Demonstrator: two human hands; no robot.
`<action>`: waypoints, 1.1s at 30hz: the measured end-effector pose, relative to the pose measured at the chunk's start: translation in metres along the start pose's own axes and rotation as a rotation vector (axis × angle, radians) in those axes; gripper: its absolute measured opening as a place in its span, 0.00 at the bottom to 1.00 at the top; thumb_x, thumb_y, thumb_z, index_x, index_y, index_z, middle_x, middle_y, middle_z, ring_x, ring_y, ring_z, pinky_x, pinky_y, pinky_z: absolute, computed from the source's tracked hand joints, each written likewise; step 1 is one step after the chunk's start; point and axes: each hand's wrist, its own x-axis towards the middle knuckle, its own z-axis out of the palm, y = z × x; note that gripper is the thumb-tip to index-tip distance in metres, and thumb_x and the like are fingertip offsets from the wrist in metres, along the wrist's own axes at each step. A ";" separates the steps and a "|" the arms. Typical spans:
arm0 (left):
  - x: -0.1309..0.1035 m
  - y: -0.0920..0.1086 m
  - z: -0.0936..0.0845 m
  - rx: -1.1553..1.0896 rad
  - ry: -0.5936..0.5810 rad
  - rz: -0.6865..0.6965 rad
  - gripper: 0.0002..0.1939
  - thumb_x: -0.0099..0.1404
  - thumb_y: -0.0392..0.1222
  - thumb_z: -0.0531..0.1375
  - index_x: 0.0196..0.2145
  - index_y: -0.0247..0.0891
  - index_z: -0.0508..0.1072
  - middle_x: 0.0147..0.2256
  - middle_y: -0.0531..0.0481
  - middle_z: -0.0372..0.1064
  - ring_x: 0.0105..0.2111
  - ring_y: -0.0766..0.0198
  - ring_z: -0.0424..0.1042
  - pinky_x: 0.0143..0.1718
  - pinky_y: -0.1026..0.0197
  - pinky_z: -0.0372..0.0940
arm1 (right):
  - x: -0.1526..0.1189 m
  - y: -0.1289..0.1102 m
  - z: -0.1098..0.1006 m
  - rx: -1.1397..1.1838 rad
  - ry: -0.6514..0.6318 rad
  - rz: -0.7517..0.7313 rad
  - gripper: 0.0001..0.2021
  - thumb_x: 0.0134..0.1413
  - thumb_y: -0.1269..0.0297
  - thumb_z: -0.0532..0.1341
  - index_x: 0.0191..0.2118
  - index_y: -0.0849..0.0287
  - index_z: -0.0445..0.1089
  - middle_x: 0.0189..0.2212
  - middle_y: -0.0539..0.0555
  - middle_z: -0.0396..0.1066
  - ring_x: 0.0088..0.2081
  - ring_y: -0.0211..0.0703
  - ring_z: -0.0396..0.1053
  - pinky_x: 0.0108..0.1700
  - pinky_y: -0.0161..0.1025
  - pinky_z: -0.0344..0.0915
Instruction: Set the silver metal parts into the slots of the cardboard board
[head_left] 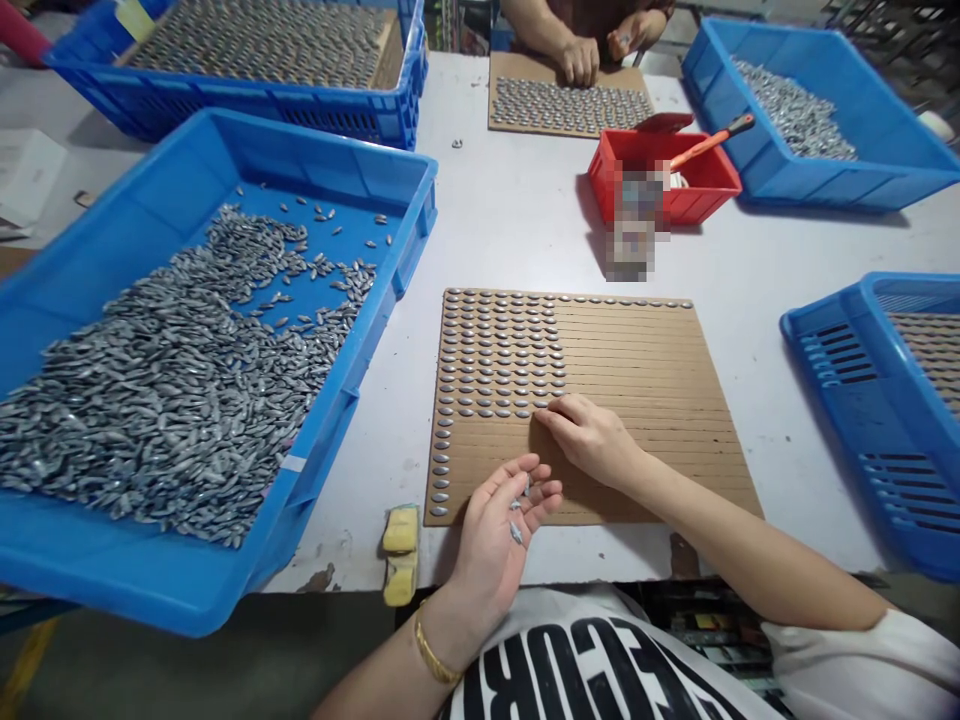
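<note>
A brown cardboard sheet (637, 360) with ruled grooves lies on the table before me. Small grey fish-shaped pieces (502, 365) sit on it in rows at the upper left, with a single line along the top edge and another down the left edge. My right hand (596, 437) pinches at the end of a lower row, its fingertips on a piece they mostly cover. Palm up, my left hand (491, 535) is cupped over the sheet's lower edge and holds several loose grey pieces (516, 532).
At left stands a blue tub (397, 160) heaped with grey pieces. Yellow blocks (400, 530) lie at the table's front edge. A red box (709, 185) is beyond the sheet, a blue crate (840, 350) at right. Opposite, a co-worker's hands (580, 60) work over another sheet.
</note>
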 end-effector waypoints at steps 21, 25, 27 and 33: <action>-0.003 0.036 0.012 -0.107 0.133 -0.016 0.05 0.64 0.39 0.57 0.33 0.34 0.69 0.28 0.50 0.64 0.24 0.69 0.64 0.19 0.68 0.58 | 0.043 0.205 -0.036 -0.415 0.163 0.258 0.19 0.60 0.59 0.56 0.57 0.52 0.65 0.62 0.61 0.51 0.60 0.61 0.49 0.54 0.55 0.58; 0.000 0.034 0.017 -0.093 0.109 -0.053 0.08 0.66 0.42 0.54 0.33 0.35 0.69 0.26 0.51 0.62 0.21 0.70 0.61 0.16 0.68 0.53 | 0.054 0.236 -0.032 -0.439 0.130 0.239 0.20 0.60 0.58 0.56 0.57 0.49 0.65 0.63 0.59 0.48 0.61 0.61 0.46 0.53 0.55 0.56; 0.004 0.035 0.017 -0.081 0.103 -0.034 0.09 0.66 0.43 0.54 0.33 0.35 0.68 0.25 0.53 0.60 0.18 0.72 0.57 0.14 0.69 0.50 | 0.060 0.241 -0.030 -0.445 0.119 0.219 0.19 0.61 0.58 0.55 0.57 0.49 0.65 0.63 0.59 0.48 0.61 0.61 0.46 0.53 0.53 0.56; 0.025 0.032 0.010 -0.050 0.125 -0.147 0.12 0.67 0.45 0.53 0.32 0.34 0.69 0.19 0.57 0.54 0.12 0.77 0.44 0.11 0.70 0.37 | 0.073 0.261 -0.032 -0.464 0.095 0.196 0.18 0.62 0.57 0.54 0.56 0.47 0.66 0.64 0.57 0.48 0.61 0.59 0.46 0.52 0.50 0.55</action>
